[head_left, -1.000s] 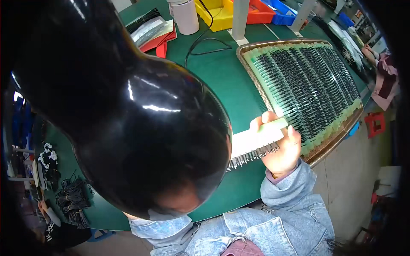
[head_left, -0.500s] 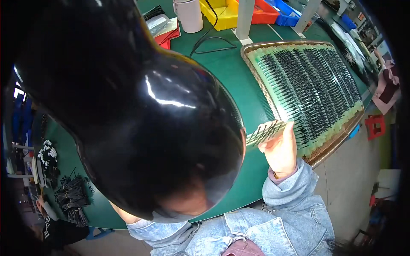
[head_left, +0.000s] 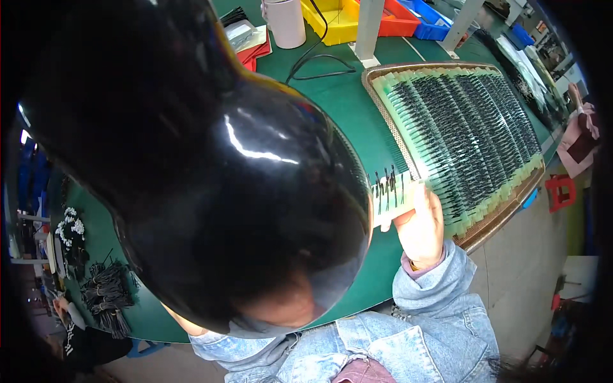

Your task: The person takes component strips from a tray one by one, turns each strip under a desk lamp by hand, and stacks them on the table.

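Observation:
My right hand (head_left: 421, 220) is closed on the end of a pale green strip (head_left: 402, 199), with the thumb along its edge. Several short black wire-like pieces (head_left: 385, 185) lie across the strip, their dark tips standing past its upper edge. The strip's left end disappears behind a large glossy black rounded thing (head_left: 211, 172) that fills much of the view. Of my left hand (head_left: 184, 319) only a bit near the wrist shows below that black thing; its fingers are hidden. Right of my right hand is a woven-rimmed tray (head_left: 389, 121) filled with rows of similar strips bearing black pieces (head_left: 466, 137).
Yellow (head_left: 335, 29), red (head_left: 397, 22) and blue (head_left: 431, 25) bins stand at the back by a metal post (head_left: 367, 32). A pale cup (head_left: 284, 25) and a black cable (head_left: 322, 57) are nearby. Dark wire bundles (head_left: 107, 290) lie at left on the green table (head_left: 159, 313).
My right hand has turned the strip, so its face and the upright black pieces show more plainly. The strip's outer end has come slightly left. The tray stays in place.

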`<state>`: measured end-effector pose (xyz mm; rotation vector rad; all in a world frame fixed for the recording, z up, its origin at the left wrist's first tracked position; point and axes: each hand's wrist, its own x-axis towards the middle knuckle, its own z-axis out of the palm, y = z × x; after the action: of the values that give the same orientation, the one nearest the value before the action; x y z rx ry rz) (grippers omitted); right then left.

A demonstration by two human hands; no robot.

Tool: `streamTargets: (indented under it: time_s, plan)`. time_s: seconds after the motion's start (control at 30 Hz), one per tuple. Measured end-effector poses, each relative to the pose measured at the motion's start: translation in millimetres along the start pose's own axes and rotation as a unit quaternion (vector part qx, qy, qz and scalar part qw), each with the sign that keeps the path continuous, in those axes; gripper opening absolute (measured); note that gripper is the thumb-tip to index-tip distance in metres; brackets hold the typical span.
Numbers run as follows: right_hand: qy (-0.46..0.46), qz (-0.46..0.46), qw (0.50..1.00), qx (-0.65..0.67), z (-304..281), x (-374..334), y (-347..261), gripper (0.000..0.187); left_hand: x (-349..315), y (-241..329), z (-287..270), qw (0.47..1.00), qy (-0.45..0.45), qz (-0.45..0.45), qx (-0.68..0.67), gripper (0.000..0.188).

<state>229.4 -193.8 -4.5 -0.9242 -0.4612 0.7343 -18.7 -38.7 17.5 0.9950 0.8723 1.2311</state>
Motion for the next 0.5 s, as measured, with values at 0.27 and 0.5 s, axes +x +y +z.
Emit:
streamTargets:
  time_s: [0.27, 0.5]
  plan:
    - [0.084, 0.026, 0.996, 0.012, 6, 4, -2, 0.032, -4, -22, -32, 0.993, -0.05, 0.028, -0.107, 0.022]
    - [0.159, -0.016, 0.987, -0.032, 21, 12, -7, 0.036, -15, -19, -8, 0.963, -0.057, 0.211, 0.156, 0.013]
